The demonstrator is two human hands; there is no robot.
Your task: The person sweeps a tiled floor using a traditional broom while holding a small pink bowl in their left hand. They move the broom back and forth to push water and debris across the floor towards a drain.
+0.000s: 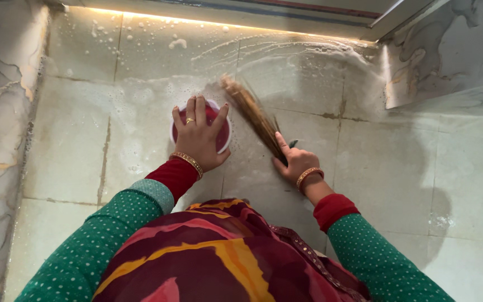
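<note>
1. The left hand [198, 140] lies spread, fingers apart, over the top of a small round container [222, 137] with a white rim and dark red inside. It presses or steadies it from above rather than wrapping around it. The container stands on the wet floor, just left of the broom.

2. The right hand [296, 162] is closed around the bound end of a short bundle broom [252, 114], index finger stretched along the bristles. The broom slants away to the far left, its blurred tip touching the floor near the container.

3. The two hands are near each other but apart, with a strip of wet tile between them.

4. As for progress, the tiled floor [364, 184] looks partly scrubbed. Curved streaks of suds arc across the far tiles, and foam bubbles [177, 42] dot the far left by the lit threshold, so lather has been spread there.

5. The near right tiles carry a thin wet sheen with little foam, and the grout lines look dark. Whether these have been scrubbed is hard to tell, since glare and shadow blur the surface.

6. Suds remain on the floor unrinsed, so, judging by this, washing away remains.

7. Marbled wall panels [1, 112] stand on the left and far right.
</note>
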